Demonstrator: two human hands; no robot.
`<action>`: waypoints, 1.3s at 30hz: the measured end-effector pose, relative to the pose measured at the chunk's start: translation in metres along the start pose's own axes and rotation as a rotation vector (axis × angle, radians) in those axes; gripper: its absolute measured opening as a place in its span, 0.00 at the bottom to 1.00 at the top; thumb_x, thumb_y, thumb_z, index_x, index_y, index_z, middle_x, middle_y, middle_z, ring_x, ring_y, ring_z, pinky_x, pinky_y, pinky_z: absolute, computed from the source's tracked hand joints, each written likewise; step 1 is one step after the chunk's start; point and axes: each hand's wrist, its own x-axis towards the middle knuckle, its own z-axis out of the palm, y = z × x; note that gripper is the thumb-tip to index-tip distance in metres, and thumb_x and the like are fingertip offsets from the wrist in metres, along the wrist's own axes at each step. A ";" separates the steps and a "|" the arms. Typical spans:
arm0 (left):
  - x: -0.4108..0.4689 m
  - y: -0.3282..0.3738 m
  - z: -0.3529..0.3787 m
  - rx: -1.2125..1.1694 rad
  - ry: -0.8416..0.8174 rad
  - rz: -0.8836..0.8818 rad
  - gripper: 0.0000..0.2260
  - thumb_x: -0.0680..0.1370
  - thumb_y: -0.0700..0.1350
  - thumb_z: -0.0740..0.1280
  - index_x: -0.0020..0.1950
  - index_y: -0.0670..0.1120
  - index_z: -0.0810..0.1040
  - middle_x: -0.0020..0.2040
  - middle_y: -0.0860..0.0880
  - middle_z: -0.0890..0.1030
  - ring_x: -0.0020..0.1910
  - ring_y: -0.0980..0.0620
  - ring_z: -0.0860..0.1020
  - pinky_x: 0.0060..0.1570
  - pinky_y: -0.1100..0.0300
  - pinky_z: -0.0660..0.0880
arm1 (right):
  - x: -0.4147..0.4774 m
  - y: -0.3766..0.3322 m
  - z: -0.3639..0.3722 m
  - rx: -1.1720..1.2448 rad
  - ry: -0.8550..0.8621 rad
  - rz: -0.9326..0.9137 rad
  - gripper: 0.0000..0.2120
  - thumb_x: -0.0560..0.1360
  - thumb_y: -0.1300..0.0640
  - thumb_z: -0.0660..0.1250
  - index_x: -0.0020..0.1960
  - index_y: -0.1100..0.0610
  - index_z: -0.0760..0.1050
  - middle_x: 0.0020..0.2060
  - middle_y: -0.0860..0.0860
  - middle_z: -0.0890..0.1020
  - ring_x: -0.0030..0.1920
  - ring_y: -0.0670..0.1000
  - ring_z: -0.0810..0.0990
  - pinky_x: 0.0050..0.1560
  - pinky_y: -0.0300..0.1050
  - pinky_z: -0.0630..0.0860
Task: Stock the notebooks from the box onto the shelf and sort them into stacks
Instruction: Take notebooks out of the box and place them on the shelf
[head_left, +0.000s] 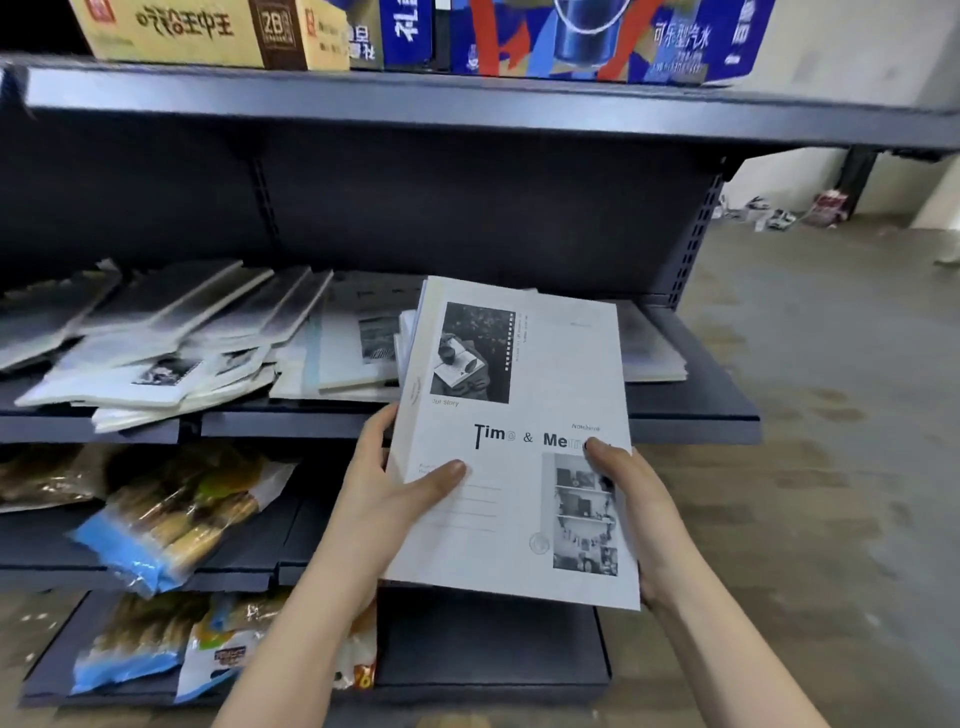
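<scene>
Notebooks (511, 441): a small batch is gripped by left hand (400, 493) and right hand (631, 499) before the shelf (691, 395). Loose pile (171, 348): already shelved, unsorted. Stacking is judged largely outstanding. Box: not seen.

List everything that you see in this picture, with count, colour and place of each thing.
White paper notebook titled Time & Memory: at least one, white, held before the middle shelf.
Loose paper notebooks: many, white and grey, scattered on the middle shelf.
Metal shelf unit: one, dark grey-blue, several levels.
Plastic snack bags: several, blue and clear, lower shelves.
Cardboard cartons: a few, tan and blue, top shelf.
Left hand: one, grips the notebook's left edge.
Right hand: one, grips its right edge.
</scene>
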 end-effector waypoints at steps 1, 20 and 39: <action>0.009 0.003 0.009 0.002 0.005 -0.007 0.29 0.69 0.40 0.74 0.65 0.56 0.67 0.53 0.54 0.81 0.49 0.58 0.81 0.45 0.63 0.79 | 0.012 -0.010 -0.005 -0.012 -0.008 0.006 0.15 0.77 0.59 0.59 0.62 0.60 0.73 0.55 0.58 0.82 0.52 0.58 0.82 0.44 0.49 0.81; 0.182 0.020 0.159 0.130 -0.046 -0.205 0.30 0.73 0.45 0.71 0.72 0.47 0.62 0.60 0.51 0.76 0.60 0.50 0.75 0.64 0.55 0.69 | 0.200 -0.119 -0.112 -0.479 0.077 -0.027 0.19 0.79 0.51 0.60 0.67 0.59 0.69 0.55 0.49 0.72 0.55 0.49 0.69 0.54 0.43 0.61; 0.226 0.004 0.177 0.398 0.217 0.009 0.21 0.76 0.34 0.57 0.69 0.46 0.70 0.64 0.44 0.74 0.62 0.45 0.73 0.58 0.56 0.71 | 0.236 -0.129 -0.105 -0.955 0.198 -0.327 0.15 0.77 0.65 0.54 0.56 0.61 0.78 0.51 0.60 0.81 0.43 0.56 0.76 0.38 0.45 0.66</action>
